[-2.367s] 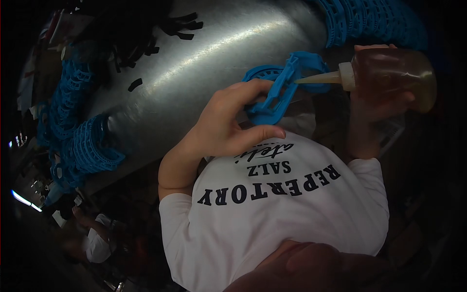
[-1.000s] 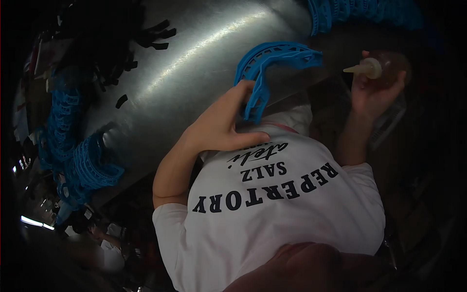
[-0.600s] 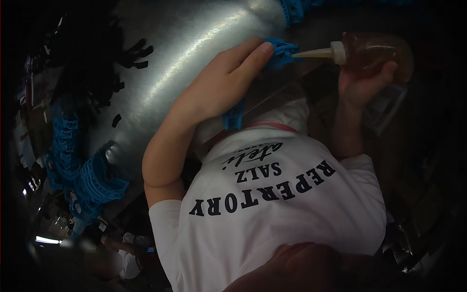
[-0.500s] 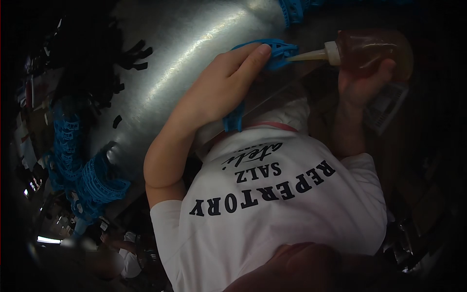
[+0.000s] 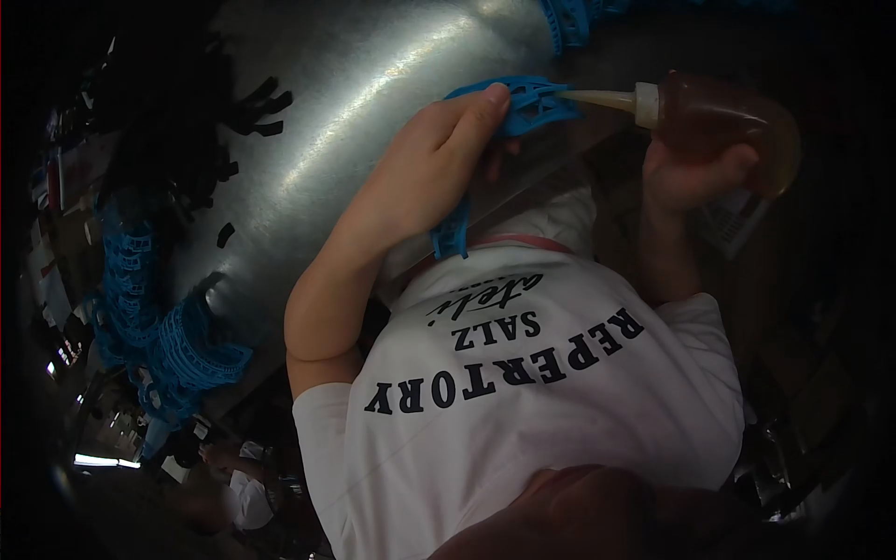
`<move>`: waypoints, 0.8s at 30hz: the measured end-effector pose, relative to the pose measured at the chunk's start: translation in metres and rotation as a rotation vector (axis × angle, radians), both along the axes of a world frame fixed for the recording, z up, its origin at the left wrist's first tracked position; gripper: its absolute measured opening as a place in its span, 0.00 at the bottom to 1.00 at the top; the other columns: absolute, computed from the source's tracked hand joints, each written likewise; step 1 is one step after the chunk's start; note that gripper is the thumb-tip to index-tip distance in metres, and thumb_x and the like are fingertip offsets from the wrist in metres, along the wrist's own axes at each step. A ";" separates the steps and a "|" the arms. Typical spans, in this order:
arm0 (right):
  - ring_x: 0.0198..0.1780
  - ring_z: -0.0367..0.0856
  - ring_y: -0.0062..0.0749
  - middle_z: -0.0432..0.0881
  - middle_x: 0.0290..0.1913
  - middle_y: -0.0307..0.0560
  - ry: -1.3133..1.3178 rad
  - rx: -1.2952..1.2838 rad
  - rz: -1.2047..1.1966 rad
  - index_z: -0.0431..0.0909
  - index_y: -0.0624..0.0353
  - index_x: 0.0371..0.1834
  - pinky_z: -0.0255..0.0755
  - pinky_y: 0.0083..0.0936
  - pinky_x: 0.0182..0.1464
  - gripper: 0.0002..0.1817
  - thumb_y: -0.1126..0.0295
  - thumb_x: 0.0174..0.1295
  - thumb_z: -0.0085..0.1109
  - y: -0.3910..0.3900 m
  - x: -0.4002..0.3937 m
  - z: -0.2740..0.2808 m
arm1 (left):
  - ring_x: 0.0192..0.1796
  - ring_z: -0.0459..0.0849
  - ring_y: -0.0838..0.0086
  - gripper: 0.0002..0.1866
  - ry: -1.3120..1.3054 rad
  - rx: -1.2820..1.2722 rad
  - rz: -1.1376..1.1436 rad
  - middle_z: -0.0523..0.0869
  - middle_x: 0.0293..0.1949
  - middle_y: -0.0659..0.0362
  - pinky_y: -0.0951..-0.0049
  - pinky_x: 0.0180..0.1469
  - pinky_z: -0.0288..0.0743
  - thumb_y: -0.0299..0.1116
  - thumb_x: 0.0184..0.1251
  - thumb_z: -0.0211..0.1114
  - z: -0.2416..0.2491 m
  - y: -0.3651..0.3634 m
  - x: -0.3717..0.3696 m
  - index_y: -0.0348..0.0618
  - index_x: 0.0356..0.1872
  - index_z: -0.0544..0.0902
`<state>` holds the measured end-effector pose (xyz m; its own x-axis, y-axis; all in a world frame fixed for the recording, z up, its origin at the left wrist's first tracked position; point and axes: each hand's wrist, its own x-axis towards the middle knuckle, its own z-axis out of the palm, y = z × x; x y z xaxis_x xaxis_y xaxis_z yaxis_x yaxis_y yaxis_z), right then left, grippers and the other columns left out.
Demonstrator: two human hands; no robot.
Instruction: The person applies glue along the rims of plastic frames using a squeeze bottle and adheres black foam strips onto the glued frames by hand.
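Observation:
My left hand (image 5: 457, 135) is closed on a blue openwork plastic piece (image 5: 543, 105), thumb on top. One end of the piece sticks out past the thumb, and a blue strip (image 5: 452, 233) hangs below the palm. My right hand (image 5: 695, 173) grips a clear squeeze bottle (image 5: 714, 121) of amber liquid, lying nearly level. Its long pale nozzle (image 5: 602, 99) points left, with the tip at the openwork end of the blue piece. Whether any liquid is coming out cannot be seen.
A shiny metal work surface (image 5: 317, 140) lies in front of me. Blue openwork pieces are heaped at left (image 5: 191, 345), with more at the top (image 5: 565, 23). Black strips (image 5: 261, 107) lie on the surface. Another person (image 5: 247, 485) is at lower left.
The bottle has tipped so its base sits lower, and the nozzle has shifted slightly right and up. My left thumb has drawn back a little, showing more of the blue piece.

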<state>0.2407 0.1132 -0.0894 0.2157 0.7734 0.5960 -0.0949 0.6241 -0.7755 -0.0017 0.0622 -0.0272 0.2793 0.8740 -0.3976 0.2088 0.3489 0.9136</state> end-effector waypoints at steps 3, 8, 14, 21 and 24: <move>0.54 0.75 0.36 0.70 0.56 0.45 0.032 -0.050 -0.029 0.59 0.52 0.63 0.79 0.42 0.52 0.35 0.42 0.61 0.52 -0.008 0.008 -0.001 | 0.30 0.75 0.77 0.28 -0.014 -0.009 -0.016 0.79 0.27 0.59 0.77 0.39 0.69 0.51 0.75 0.42 0.001 -0.004 -0.004 0.36 0.32 0.79; 0.54 0.75 0.34 0.71 0.55 0.43 0.036 -0.160 0.035 0.61 0.52 0.63 0.78 0.37 0.52 0.35 0.42 0.60 0.52 -0.005 0.013 0.004 | 0.30 0.75 0.77 0.27 -0.021 -0.011 0.003 0.80 0.28 0.58 0.77 0.39 0.69 0.51 0.75 0.42 0.001 -0.005 -0.004 0.36 0.33 0.79; 0.54 0.75 0.32 0.72 0.53 0.43 0.062 -0.207 0.183 0.64 0.54 0.61 0.77 0.32 0.51 0.35 0.40 0.60 0.53 0.002 -0.010 0.014 | 0.30 0.75 0.78 0.27 -0.008 -0.004 0.019 0.80 0.29 0.58 0.77 0.39 0.69 0.51 0.75 0.42 -0.001 -0.004 -0.003 0.37 0.34 0.80; 0.52 0.77 0.33 0.74 0.51 0.45 0.114 -0.270 0.081 0.65 0.55 0.59 0.78 0.34 0.50 0.34 0.40 0.61 0.50 0.028 0.035 -0.013 | 0.31 0.75 0.78 0.26 -0.032 -0.011 -0.004 0.80 0.30 0.58 0.77 0.40 0.69 0.51 0.74 0.43 -0.016 0.023 0.018 0.37 0.35 0.80; 0.51 0.77 0.35 0.74 0.51 0.45 0.182 -0.366 0.046 0.65 0.55 0.60 0.78 0.34 0.49 0.34 0.39 0.61 0.47 0.027 0.041 -0.025 | 0.31 0.75 0.78 0.26 -0.036 -0.016 0.006 0.81 0.30 0.58 0.77 0.40 0.69 0.51 0.74 0.43 -0.019 0.030 0.026 0.37 0.35 0.80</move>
<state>0.2814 0.1406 -0.1145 0.2522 0.9387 0.2350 -0.2722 0.3018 -0.9137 0.0244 0.0922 -0.0462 0.2881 0.8695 -0.4013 0.1740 0.3645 0.9148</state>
